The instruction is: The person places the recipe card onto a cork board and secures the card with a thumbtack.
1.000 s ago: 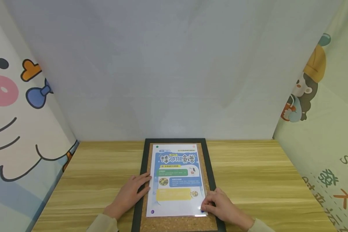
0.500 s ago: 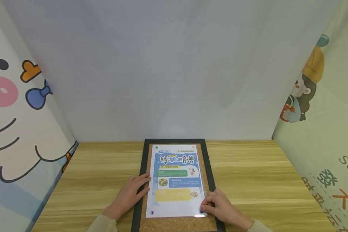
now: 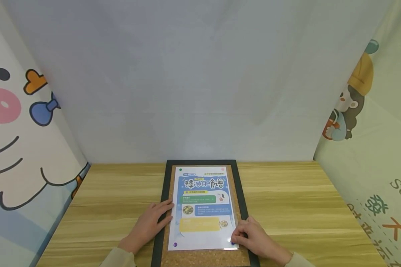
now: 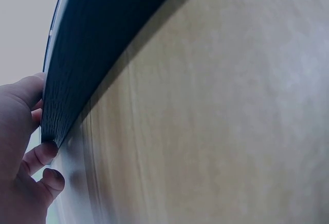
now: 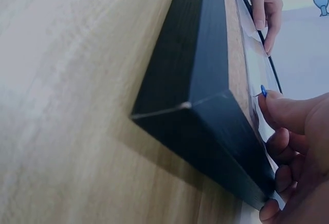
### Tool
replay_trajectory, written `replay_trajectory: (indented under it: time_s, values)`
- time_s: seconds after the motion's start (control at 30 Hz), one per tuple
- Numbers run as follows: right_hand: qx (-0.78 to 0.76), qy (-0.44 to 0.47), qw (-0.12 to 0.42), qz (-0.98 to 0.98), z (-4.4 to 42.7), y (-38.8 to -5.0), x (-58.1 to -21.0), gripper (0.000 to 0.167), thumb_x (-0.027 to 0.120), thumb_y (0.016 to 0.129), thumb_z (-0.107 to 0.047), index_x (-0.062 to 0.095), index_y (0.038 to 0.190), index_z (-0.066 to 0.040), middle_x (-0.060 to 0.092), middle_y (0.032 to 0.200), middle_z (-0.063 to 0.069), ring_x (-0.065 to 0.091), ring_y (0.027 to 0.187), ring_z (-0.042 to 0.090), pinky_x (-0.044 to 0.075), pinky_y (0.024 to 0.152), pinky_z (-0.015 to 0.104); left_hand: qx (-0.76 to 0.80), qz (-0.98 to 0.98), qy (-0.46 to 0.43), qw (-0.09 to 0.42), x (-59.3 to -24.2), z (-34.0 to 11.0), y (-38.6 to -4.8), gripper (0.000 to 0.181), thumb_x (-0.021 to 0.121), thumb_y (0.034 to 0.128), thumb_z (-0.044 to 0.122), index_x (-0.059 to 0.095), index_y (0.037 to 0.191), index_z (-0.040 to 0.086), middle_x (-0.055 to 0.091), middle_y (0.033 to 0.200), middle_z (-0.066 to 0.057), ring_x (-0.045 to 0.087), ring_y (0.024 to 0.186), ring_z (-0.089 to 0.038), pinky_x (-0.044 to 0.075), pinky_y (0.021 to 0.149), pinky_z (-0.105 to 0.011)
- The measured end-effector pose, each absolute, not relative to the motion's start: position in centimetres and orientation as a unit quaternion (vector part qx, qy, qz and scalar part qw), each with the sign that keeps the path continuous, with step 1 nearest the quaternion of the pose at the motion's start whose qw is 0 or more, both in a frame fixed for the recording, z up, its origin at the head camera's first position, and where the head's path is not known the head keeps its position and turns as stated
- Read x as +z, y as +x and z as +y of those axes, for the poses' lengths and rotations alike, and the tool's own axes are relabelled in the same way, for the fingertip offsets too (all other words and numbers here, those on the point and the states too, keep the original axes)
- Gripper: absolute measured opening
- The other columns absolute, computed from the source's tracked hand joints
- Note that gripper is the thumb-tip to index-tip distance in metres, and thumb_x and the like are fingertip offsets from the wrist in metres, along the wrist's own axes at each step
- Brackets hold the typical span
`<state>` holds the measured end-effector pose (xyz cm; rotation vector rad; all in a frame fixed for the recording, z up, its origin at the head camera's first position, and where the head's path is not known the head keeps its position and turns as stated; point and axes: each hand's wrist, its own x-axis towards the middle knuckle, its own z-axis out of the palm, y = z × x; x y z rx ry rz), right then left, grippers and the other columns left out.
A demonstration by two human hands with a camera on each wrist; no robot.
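On the table lies a cork board (image 3: 207,257) with a black frame (image 3: 242,193). A printed sheet (image 3: 200,241) with Chinese lettering covers most of the cork. My right hand (image 3: 252,237) pinches a blue thumbtack (image 5: 263,90) at the sheet's lower right corner; its thin point shows in the right wrist view, but I cannot tell whether it enters the cork. My left hand (image 3: 148,222) rests across the frame's left side, extended fingers reaching the sheet's left edge. Tacks sit at the other corners: green (image 3: 180,170), pink (image 3: 222,169) and purple (image 3: 175,244).
The wood-grain table (image 3: 294,207) extends on both sides of the board. Behind it hangs a plain grey curtain (image 3: 200,81). Cartoon-printed cloths stand at the left (image 3: 16,155) and the right (image 3: 361,155).
The head view shifts very slightly. Both hands hold nearly the same places, the right at the lower right corner with the blue thumbtack, the left on the frame.
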<state>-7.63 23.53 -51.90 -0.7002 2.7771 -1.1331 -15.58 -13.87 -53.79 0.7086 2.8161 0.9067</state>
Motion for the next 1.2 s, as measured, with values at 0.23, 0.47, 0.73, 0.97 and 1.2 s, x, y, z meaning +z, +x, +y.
replay_trajectory:
  time_s: [0.23, 0.47, 0.73, 0.97, 1.2]
  values:
    - [-0.358, -0.230, 0.032, 0.905, 23.63, -7.67, -52.02, 0.017, 0.078, 0.094, -0.024, 0.078, 0.077, -0.024, 0.058, 0.076, -0.020, 0.034, 0.076, -0.001, 0.030, 0.064, 0.021, 0.296, 0.926, 0.231, 0.047, -53.92, -13.88, -15.59, 0.044, 0.069, 0.1027, 0.025, 0.063, 0.143, 0.007, 0.053, 0.156, -0.011, 0.050, 0.143, -0.035, 0.029, 0.121, -0.063]
    - [-0.340, -0.255, 0.007, 0.905, 23.73, -7.64, -52.32, 0.014, 0.077, 0.095, -0.025, 0.073, 0.082, -0.026, 0.052, 0.074, -0.021, 0.032, 0.074, -0.002, 0.030, 0.064, 0.020, 0.296, 0.926, 0.229, 0.047, -53.92, -13.90, -15.61, 0.044, 0.069, 0.1027, 0.025, 0.063, 0.143, 0.007, 0.053, 0.156, -0.011, 0.050, 0.143, -0.035, 0.028, 0.121, -0.063]
    - [-0.337, -0.263, 0.011, 0.904, 23.97, -7.67, -52.51, 0.012, 0.075, 0.098, -0.029, 0.071, 0.086, -0.028, 0.052, 0.075, -0.021, 0.032, 0.074, -0.003, 0.030, 0.064, 0.019, 0.294, 0.926, 0.232, 0.044, -54.00, -13.92, -15.62, 0.044, 0.068, 0.1030, 0.025, 0.063, 0.143, 0.007, 0.053, 0.156, -0.011, 0.050, 0.143, -0.035, 0.028, 0.121, -0.063]
    - [-0.339, -0.257, 0.020, 0.905, 24.00, -7.70, -52.57, 0.012, 0.075, 0.098, -0.030, 0.070, 0.086, -0.029, 0.051, 0.075, -0.023, 0.034, 0.074, -0.002, 0.030, 0.065, 0.019, 0.293, 0.927, 0.230, 0.046, -53.97, -13.88, -15.63, 0.044, 0.067, 0.1036, 0.026, 0.063, 0.143, 0.007, 0.052, 0.156, -0.010, 0.049, 0.143, -0.034, 0.028, 0.121, -0.062]
    - [-0.328, -0.291, -0.031, 0.898, 24.01, -7.69, -52.89, 0.014, 0.078, 0.094, -0.027, 0.067, 0.086, -0.029, 0.049, 0.074, -0.025, 0.032, 0.073, -0.004, 0.030, 0.063, 0.019, 0.296, 0.926, 0.232, 0.044, -53.89, -13.86, -15.49, 0.044, 0.067, 0.1035, 0.025, 0.063, 0.143, 0.006, 0.052, 0.156, -0.011, 0.049, 0.143, -0.035, 0.027, 0.122, -0.063]
